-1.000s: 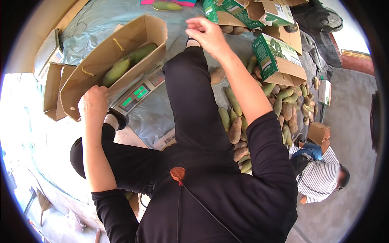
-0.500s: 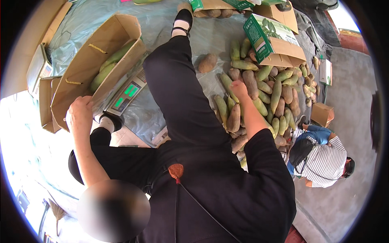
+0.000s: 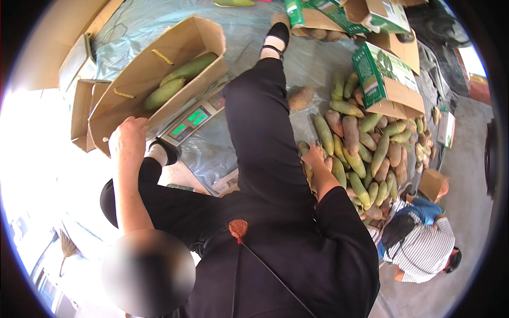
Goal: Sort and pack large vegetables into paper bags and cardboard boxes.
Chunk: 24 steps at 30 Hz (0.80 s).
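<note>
My left hand point(image 3: 129, 137) is closed over the near rim of a tall brown cardboard box point(image 3: 119, 94). The box lies on its side, with long green radishes point(image 3: 183, 79) inside. It rests on a digital scale point(image 3: 186, 127) with a lit green display. My right hand point(image 3: 314, 156) is down at the left edge of a mixed pile. Its fingers curl around a green radish point(image 3: 304, 147), mostly hidden by the hand. Green radishes and reddish-brown roots point(image 3: 350, 135) lie heaped around it.
A lone brown root point(image 3: 301, 98) lies on the plastic sheet point(image 3: 254, 32). A green-and-white carton point(image 3: 389, 79) sits on the pile's far side, with more cartons point(image 3: 323, 18) behind. A person point(image 3: 421, 246) in a striped shirt bends at the right. My leg point(image 3: 260, 122) stretches between scale and pile.
The view has shifted, so the scene sits farther right. My right hand has come back nearer to me, to the pile's left edge. My left hand stays on the box rim.
</note>
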### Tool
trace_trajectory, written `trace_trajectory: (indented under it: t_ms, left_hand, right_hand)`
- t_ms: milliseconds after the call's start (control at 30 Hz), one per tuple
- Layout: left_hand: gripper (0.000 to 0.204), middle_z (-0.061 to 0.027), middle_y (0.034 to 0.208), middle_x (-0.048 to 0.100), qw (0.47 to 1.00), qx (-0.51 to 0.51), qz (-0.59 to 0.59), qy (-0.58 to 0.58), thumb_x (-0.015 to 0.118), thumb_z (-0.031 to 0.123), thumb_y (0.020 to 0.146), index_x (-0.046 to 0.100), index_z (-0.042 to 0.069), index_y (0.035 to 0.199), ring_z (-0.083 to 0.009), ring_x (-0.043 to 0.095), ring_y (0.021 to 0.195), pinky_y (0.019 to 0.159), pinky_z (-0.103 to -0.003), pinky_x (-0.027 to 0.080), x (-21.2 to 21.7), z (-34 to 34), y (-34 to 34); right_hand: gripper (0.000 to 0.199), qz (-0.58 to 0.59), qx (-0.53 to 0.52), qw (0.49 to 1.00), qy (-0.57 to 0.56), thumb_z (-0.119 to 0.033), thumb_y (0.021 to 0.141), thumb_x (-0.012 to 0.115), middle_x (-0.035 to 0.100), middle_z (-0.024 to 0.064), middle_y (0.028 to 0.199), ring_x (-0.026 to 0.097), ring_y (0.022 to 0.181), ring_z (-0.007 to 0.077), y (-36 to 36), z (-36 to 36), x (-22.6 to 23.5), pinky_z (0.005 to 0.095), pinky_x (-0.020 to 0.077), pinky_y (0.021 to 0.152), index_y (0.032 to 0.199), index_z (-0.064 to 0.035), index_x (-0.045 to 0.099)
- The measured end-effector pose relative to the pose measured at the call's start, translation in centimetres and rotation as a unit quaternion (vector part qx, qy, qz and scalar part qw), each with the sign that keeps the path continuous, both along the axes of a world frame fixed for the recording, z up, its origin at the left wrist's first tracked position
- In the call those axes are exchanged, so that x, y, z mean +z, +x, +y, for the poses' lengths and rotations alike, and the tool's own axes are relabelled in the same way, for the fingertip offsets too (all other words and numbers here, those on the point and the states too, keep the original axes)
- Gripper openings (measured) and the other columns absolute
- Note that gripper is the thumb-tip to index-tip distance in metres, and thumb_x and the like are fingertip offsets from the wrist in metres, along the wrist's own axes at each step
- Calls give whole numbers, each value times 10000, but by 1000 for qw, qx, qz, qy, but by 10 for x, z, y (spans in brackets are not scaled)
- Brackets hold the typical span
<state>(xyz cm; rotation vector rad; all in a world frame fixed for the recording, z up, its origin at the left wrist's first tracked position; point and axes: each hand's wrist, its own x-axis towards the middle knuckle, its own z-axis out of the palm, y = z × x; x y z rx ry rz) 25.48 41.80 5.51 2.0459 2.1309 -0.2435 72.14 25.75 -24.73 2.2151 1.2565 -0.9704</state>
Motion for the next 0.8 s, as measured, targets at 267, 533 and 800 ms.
trace_trajectory:
  t_ms: [267,533,800]
  left_hand:
    - [77,-134,774,569,999,-20,-11,36,552,70,752,628,58,761,-333,585,756,655,-398,469,-4,3,-1]
    - [75,-134,757,544,999,-19,-10,24,571,108,777,622,52,767,-339,575,750,654,-428,450,-15,-5,-14]
    - [126,-113,760,594,997,-44,-23,62,575,-3,664,644,70,740,-304,627,741,651,-385,507,-28,-4,-19]
  right_hand:
    - [468,12,-104,994,-16,-104,747,618,528,140,1174,484,1154,312,1,4,-18,428,442,915,1179,-117,439]
    - [572,-35,73,996,25,-225,659,757,544,123,1131,508,1108,311,-14,-7,1,433,447,903,1141,-128,465]
    - [559,99,-9,957,273,-91,640,747,568,139,1091,538,1044,326,24,15,21,385,433,889,1142,-61,504]
